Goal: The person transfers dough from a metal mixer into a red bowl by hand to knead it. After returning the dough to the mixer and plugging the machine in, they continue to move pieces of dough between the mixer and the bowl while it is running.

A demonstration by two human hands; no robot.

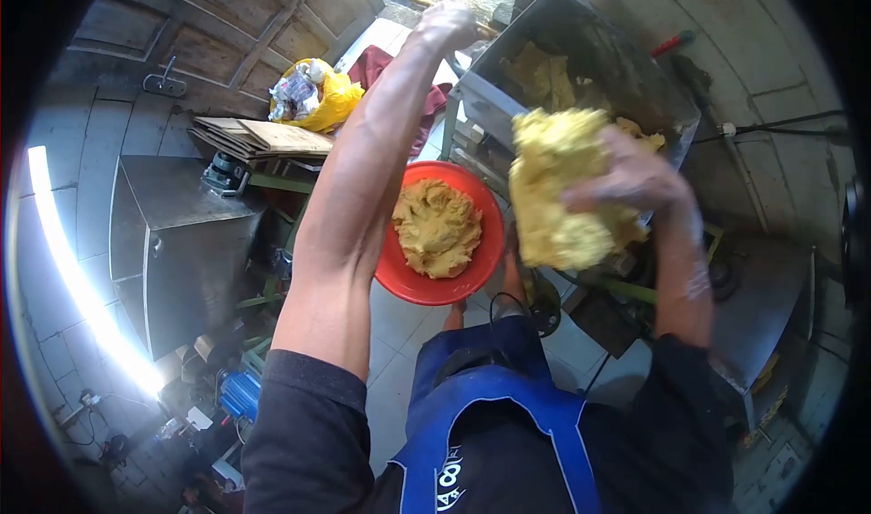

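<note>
My right hand grips a large, rough lump of yellow dough, its fingers and thumb spread around the right side. The lump is held up in front of the metal trough and is partly blurred. My left hand is stretched far forward near the trough's far left corner. Its fingers are curled closed, and whatever they hold, if anything, is hidden. Below my left forearm, a red plastic basin carries another mound of yellow dough. More dough pieces cling inside the trough.
To the left are a metal box, stacked boards and a yellow bag of refuse. A blue motor sits low at the left. Cables run along the right wall. My blue apron shows below the basin.
</note>
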